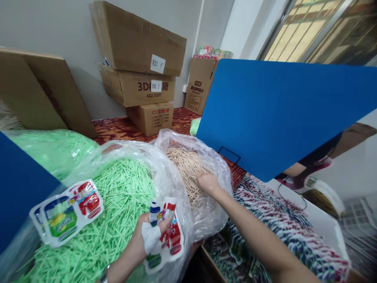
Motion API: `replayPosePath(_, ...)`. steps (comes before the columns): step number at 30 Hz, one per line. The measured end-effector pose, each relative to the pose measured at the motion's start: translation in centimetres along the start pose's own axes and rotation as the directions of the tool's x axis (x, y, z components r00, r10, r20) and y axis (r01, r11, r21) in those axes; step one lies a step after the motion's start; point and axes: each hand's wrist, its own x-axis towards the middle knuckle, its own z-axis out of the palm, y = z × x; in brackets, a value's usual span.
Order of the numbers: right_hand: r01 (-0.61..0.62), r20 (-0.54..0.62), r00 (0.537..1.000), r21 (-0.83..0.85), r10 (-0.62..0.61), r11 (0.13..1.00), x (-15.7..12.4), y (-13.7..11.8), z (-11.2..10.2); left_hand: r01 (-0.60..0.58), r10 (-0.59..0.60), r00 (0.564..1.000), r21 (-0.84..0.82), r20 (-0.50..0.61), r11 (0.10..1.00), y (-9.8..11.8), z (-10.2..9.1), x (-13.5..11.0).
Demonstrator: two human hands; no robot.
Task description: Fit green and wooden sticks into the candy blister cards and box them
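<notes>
Inside right rim of clear bag (pixel 209 223): right hand (pixel 208 184), seemingly picking tan sticks (pixel 183 162), grip indiscernible. Left hand (pixel 138 240): clamped on printed packaging (pixel 174 237). Likely needed: fine pinch.

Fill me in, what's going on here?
A person's left hand grips a red, white and blue printed packet over the bag of green sticks. The right hand is over the tan sticks in the clear bag beside it, fingers curled; whether it holds any is hard to tell. More printed packets lie on the green sticks. Cardboard boxes are stacked behind.
</notes>
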Motion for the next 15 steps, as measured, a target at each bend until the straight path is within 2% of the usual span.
replayPosePath(5,-0.004,0.011,1.0,0.097,0.003,0.995,-0.3,1.2,-0.1,0.019,-0.019,1.0,-0.001,0.024,1.0,-0.6,0.1,0.4)
replayPosePath(9,0.017,-0.014,1.0,0.283,-0.013,0.959,-0.7,2.5,-0.8,-0.001,0.001,1.0,0.001,0.024,1.0,-0.6,0.2,0.7)
replayPosePath(11,0.061,-0.044,0.998,0.418,-0.047,0.907,-1.1,2.6,-1.0,-0.024,0.025,0.999,-0.016,0.043,1.0,-0.3,0.4,0.8)
replayPosePath(15,0.132,-0.107,0.991,0.667,-0.081,0.733,-2.1,1.4,-1.1,-0.094,0.094,0.994,0.008,0.053,0.996,0.1,1.3,1.6)
